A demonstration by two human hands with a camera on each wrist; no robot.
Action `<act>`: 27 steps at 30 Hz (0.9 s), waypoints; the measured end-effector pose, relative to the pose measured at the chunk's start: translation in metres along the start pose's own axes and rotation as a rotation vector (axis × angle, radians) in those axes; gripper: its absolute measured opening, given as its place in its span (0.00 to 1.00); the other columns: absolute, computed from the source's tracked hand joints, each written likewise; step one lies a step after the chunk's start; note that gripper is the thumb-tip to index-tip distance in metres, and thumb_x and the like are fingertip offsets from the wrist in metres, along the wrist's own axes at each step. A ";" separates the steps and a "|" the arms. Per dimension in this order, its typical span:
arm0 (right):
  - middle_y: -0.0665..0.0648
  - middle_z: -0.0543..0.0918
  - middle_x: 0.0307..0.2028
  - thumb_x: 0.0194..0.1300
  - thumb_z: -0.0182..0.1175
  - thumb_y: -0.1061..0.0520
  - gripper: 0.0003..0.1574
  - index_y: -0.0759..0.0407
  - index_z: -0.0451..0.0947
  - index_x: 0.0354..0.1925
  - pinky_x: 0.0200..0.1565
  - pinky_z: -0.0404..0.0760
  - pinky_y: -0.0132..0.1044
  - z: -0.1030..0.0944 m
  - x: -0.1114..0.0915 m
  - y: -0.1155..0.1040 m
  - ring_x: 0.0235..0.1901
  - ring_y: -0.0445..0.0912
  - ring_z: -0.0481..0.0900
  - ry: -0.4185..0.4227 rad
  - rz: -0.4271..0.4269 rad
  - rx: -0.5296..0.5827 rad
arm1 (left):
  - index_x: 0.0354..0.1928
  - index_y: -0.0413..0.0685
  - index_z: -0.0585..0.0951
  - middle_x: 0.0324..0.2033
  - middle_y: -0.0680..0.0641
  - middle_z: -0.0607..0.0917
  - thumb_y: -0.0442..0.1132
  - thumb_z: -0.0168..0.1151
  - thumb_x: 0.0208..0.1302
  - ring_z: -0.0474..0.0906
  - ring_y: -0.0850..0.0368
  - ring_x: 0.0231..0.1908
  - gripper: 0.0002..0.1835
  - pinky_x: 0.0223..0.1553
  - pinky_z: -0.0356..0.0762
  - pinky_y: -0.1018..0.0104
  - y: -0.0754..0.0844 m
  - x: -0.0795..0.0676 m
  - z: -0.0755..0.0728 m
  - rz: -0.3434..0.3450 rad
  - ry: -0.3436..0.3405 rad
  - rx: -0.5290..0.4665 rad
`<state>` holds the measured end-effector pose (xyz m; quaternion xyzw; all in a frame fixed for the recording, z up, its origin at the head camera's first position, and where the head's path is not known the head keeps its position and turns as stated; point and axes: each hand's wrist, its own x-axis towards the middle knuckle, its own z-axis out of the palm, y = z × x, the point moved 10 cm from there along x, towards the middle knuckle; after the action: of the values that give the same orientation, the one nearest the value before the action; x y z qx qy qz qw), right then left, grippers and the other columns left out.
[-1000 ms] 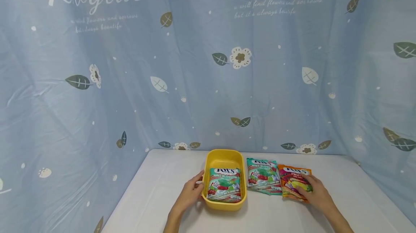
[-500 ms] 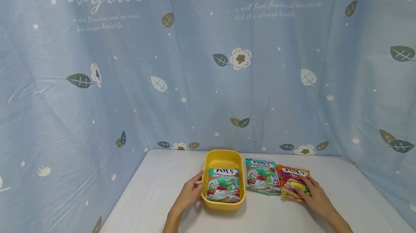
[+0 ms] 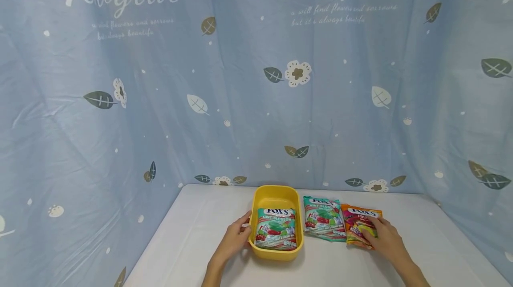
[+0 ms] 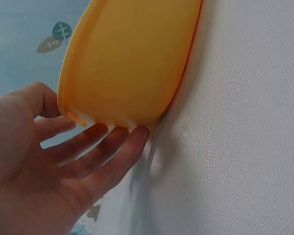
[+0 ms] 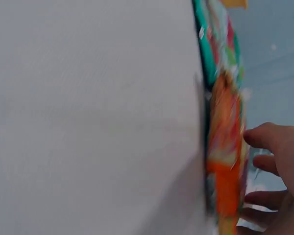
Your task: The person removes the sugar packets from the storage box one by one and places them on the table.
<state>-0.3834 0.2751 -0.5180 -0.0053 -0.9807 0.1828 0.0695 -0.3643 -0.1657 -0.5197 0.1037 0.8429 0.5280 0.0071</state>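
1. A yellow tub (image 3: 276, 255) stands upright on a white table (image 3: 324, 267), its mouth facing up.
2. Inside, a packed mint bag (image 3: 275, 230) lies face up in the nearer part of the tub, its "FOX'S" label toward the far end and the tub's yellow floor showing beyond it.
3. At the tub's left side, a person's left hand (image 3: 234, 236) sets its fingertips against the outer wall, fingers loosely extended and spread, thumb at the rim.
4. Just right of the tub, outside it, a loose mint bag (image 3: 323, 220) of matching design lies flat on the table, slightly askew.
5. Next in the row, an orange bag (image 3: 354, 228) lies on the table, its edge meeting that of the loose mint bag.
6. The right hand (image 3: 387, 240) rests on the orange bag, thumb and fingers spread wide across its upper face; the fingers cover part of the printed fruit.
7. Behind, a blue curtain (image 3: 240, 73) printed with leaves and flowers hangs around the table.
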 end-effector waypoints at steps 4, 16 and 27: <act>0.84 0.68 0.58 0.64 0.61 0.48 0.34 0.69 0.72 0.60 0.47 0.73 0.76 -0.008 0.000 -0.024 0.56 0.80 0.67 0.021 -0.044 0.026 | 0.73 0.43 0.64 0.59 0.33 0.76 0.37 0.51 0.70 0.80 0.47 0.49 0.30 0.33 0.86 0.69 0.002 -0.001 -0.001 0.001 0.003 0.018; 0.78 0.75 0.56 0.62 0.64 0.51 0.32 0.69 0.75 0.58 0.51 0.76 0.68 -0.009 0.001 -0.077 0.54 0.73 0.73 0.069 -0.126 0.088 | 0.73 0.44 0.64 0.59 0.34 0.76 0.38 0.51 0.69 0.80 0.48 0.50 0.30 0.34 0.86 0.68 0.003 -0.002 -0.001 0.002 0.002 0.014; 0.74 0.76 0.58 0.62 0.65 0.49 0.31 0.60 0.76 0.60 0.51 0.78 0.66 0.001 0.000 -0.115 0.54 0.70 0.75 0.058 -0.141 0.138 | 0.73 0.44 0.63 0.59 0.33 0.76 0.37 0.52 0.69 0.80 0.48 0.49 0.31 0.31 0.86 0.68 0.003 -0.003 0.000 0.000 -0.002 -0.025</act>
<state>-0.3822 0.1674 -0.4771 0.0633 -0.9613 0.2444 0.1106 -0.3610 -0.1651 -0.5170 0.1042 0.8363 0.5382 0.0091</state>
